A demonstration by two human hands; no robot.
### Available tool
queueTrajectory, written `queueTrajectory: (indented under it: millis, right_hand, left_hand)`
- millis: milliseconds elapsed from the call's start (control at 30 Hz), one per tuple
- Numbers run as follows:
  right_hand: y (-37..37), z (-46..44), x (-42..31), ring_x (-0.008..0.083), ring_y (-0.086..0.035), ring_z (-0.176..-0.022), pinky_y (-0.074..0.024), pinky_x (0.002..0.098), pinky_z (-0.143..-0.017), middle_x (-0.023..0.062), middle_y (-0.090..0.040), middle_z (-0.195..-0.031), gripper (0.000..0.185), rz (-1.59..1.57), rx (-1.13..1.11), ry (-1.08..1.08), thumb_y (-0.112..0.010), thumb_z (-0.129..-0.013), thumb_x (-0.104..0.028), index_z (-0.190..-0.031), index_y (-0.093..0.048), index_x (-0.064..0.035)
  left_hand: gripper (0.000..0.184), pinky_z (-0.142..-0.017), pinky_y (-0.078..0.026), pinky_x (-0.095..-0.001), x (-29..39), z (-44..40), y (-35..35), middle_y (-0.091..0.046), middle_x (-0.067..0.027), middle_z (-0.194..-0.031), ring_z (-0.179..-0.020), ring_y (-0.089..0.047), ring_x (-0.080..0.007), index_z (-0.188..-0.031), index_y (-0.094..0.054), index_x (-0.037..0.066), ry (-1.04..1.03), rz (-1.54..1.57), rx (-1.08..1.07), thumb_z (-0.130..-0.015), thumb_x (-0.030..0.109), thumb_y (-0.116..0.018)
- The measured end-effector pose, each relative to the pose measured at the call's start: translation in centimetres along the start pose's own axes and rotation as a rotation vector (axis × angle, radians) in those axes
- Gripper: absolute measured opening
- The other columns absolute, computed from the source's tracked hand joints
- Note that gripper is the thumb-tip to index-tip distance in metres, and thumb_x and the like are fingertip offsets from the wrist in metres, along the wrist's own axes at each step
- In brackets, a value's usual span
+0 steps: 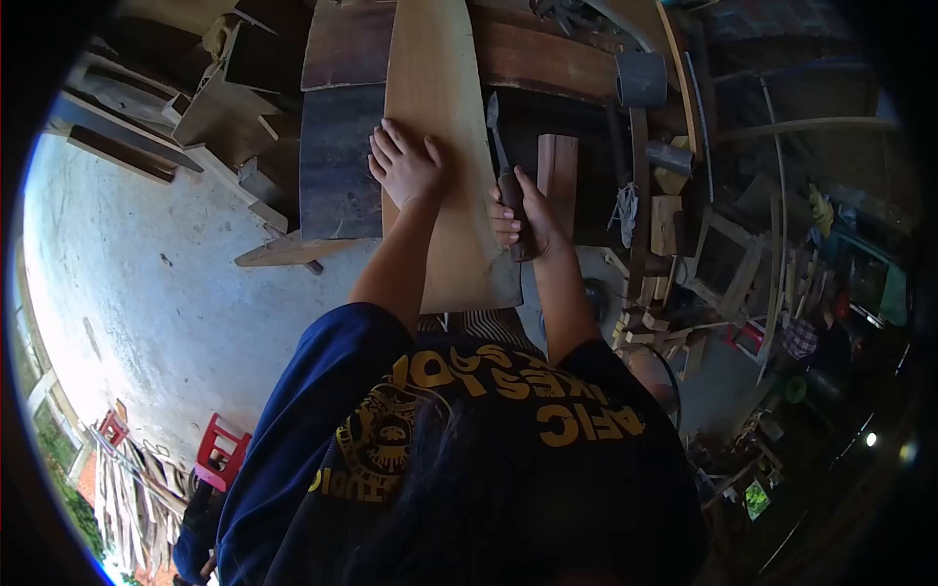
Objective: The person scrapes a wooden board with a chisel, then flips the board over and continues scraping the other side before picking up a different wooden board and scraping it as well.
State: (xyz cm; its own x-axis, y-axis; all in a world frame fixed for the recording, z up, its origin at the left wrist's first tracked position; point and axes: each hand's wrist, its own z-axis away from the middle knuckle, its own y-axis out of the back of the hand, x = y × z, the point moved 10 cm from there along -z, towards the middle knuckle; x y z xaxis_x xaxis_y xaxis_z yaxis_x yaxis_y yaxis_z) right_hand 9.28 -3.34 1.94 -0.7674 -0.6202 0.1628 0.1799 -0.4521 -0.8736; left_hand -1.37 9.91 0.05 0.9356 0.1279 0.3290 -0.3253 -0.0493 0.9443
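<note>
A long pale wooden board (445,88) runs away from my body across a dark workbench. My left hand (405,166) lies palm down on the board, its fingers stretched out over the left edge side. Along the board's right edge, my right hand (531,217) is wrapped round the dark wooden handle of a knife (501,142). The narrow blade points away from me and lies close beside the board's edge. Whether the blade touches the wood I cannot tell.
Right of the knife, a reddish wooden block (558,176) lies on the dark bench (342,166). A grey cylinder (641,80) stands farther back. Wooden pieces (225,107) are stacked at left, and more offcuts (664,327) at right. A red plastic stool (223,451) is at lower left.
</note>
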Motion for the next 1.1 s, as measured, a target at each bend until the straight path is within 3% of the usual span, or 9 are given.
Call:
queueTrajectory:
  millis: [67, 100, 167, 433, 667, 1000, 1100]
  right_hand:
    - [2.6, 1.9, -3.3, 0.0161, -0.048, -0.039, -0.0414, 0.0303, -0.038, 0.0033, -0.05, -0.056, 0.054, 0.473, 0.626, 0.213, -0.035, -0.093, -0.058, -0.097, -0.052, -0.0069]
    - [1.4, 3.6, -1.6, 0.0161, -0.048, -0.039, -0.0414, 0.0303, -0.038, 0.0033, -0.05, -0.056, 0.054, 0.516, 0.72, 0.236, -0.035, -0.093, -0.058, -0.097, -0.052, -0.0069]
    - [-1.5, 3.2, -3.8, 0.0162, -0.048, -0.039, -0.0409, 0.031, -0.036, 0.0046, -0.049, -0.054, 0.052, 1.047, 0.978, 0.488, -0.035, -0.094, -0.055, -0.093, -0.051, -0.0064]
    - [0.2, -0.4, -6.0, 0.0173, -0.047, -0.034, -0.0396, 0.0314, -0.034, 0.0067, -0.048, -0.049, 0.052, 1.21, 0.956, 0.57, -0.036, -0.096, -0.051, -0.094, -0.051, -0.0009]
    - [1.0, -0.4, -5.8, 0.0177, -0.047, -0.032, -0.0375, 0.0311, -0.032, 0.0076, -0.046, -0.046, 0.051, 1.138, 0.956, 0.665, -0.037, -0.097, -0.047, -0.093, -0.052, 0.0015]
    - [1.1, -1.2, -8.1, 0.0204, -0.05, -0.033, -0.0392, 0.0339, -0.034, 0.0104, -0.048, -0.047, 0.048, 1.2, 0.998, 0.593, -0.039, -0.097, -0.043, -0.083, -0.052, 0.0018]
    - [1.0, -0.7, -7.8, 0.0177, -0.047, -0.032, -0.0355, 0.032, -0.03, 0.0066, -0.044, -0.045, 0.047, 1.188, 0.977, 0.618, -0.039, -0.097, -0.043, -0.083, -0.051, 0.0008]
  left_hand:
    - [0.075, -0.109, -0.018, -0.0471, 1.1, -0.2, -0.6, -0.027, -0.0182, -0.146, -0.137, -0.023, -0.0313, -0.144, -0.017, 0.001, -0.023, -0.012, 0.02, -0.088, 0.044, -0.041]
    - [0.075, -0.109, -0.018, -0.0471, 1.0, 1.9, -0.9, -0.027, -0.0182, -0.146, -0.137, -0.023, -0.0313, -0.144, -0.017, 0.001, 0.002, 0.079, -0.026, -0.088, 0.044, -0.041]
    - [0.073, -0.109, -0.018, -0.0471, -0.1, 0.4, -0.1, -0.028, -0.0184, -0.145, -0.136, -0.024, -0.0314, -0.144, -0.019, 0.001, -0.03, 0.064, 0.004, -0.088, 0.043, -0.04]
    - [0.072, -0.11, -0.016, -0.0471, -0.7, -0.1, 0.5, -0.028, -0.0185, -0.146, -0.137, -0.023, -0.0313, -0.144, -0.019, 0.001, -0.049, 0.078, 0.001, -0.089, 0.043, -0.039]
    - [0.073, -0.11, -0.017, -0.0473, -0.3, -0.1, 0.3, -0.027, -0.0188, -0.146, -0.137, -0.023, -0.0312, -0.145, -0.017, 0.002, -0.022, 0.004, -0.022, -0.088, 0.042, -0.04]
    - [0.075, -0.109, -0.019, -0.0471, -0.3, -0.1, -0.1, -0.027, -0.0198, -0.146, -0.136, -0.025, -0.0315, -0.145, -0.016, 0.003, -0.028, -0.075, -0.029, -0.087, 0.042, -0.042]
    - [0.075, -0.108, -0.019, -0.0469, -0.4, 0.2, -0.3, -0.027, -0.0203, -0.146, -0.136, -0.025, -0.0316, -0.145, -0.016, 0.003, -0.029, -0.088, -0.031, -0.087, 0.042, -0.042]
